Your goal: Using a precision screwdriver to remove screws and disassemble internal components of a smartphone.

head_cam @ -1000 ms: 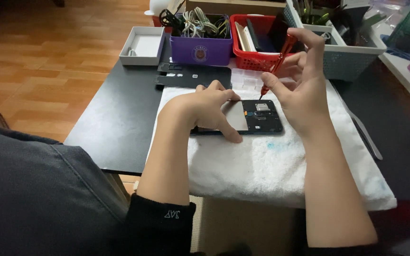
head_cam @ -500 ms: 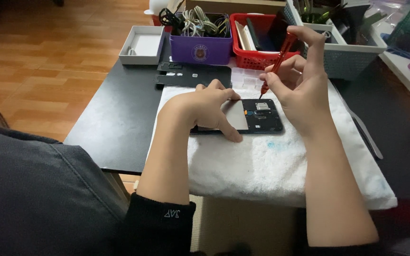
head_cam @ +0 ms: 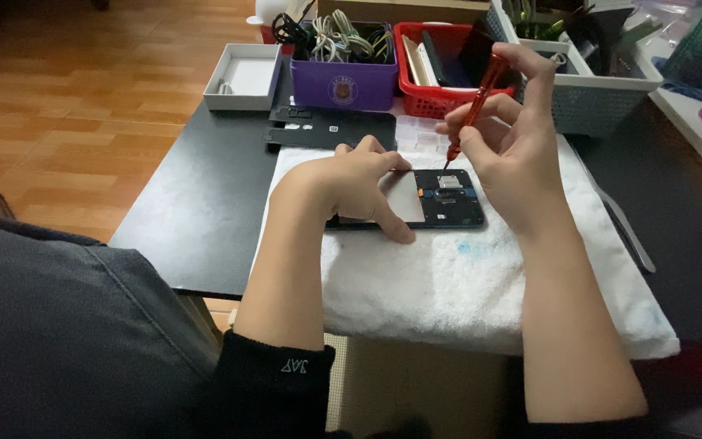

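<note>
Two hands share the work: left hand (head_cam: 351,183) presses the opened phone (head_cam: 440,199) flat on the white towel (head_cam: 465,284), while right hand (head_cam: 513,154) pinches the red screwdriver (head_cam: 473,102); keeping it upright on the screw seems best.

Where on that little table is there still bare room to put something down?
The black tabletop is bare left of the white towel, below the white box. The towel's near half, in front of the opened phone, is free between the forearms. The far edge is crowded: purple bin, red basket, grey basket.
</note>
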